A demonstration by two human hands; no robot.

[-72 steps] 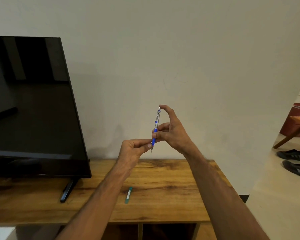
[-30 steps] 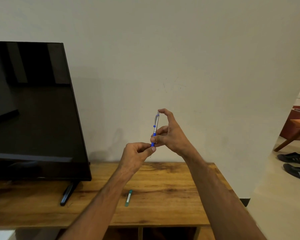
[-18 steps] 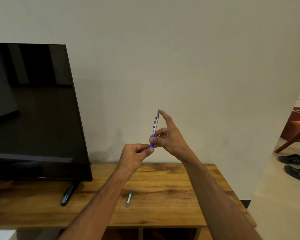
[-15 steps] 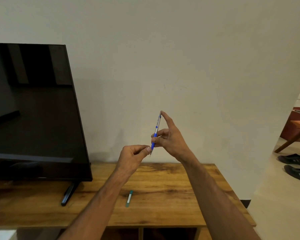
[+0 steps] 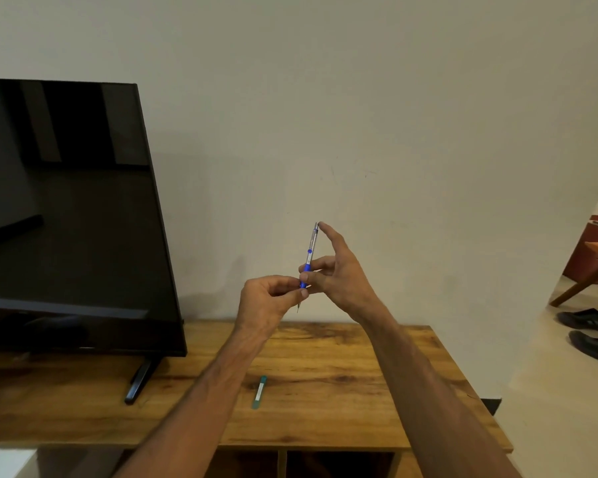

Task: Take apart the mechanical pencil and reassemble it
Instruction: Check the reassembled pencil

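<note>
Right hand: index fingertip rests on the top end of the mechanical pencil, thumb and middle finger pinch the blue grip section lower down. Left hand: thumb and index fingers closed narrowly on the lower end of the pencil, just above the metal tip, which pokes out below them. Pencil is held nearly upright, top leaning slightly right, in the air above the far edge of the worktop and in front of the pale wall. Barrel appears clear/silver with a blue band midway; whether any part is loosened cannot be told. Both forearms reach in from the bottom of the view. On the worktop, between the forearms, lies a small green tube with a white label, well apart from the hands. Dark television screen stands on the left of the worktop. Dark shoes on the floor at right.
</note>
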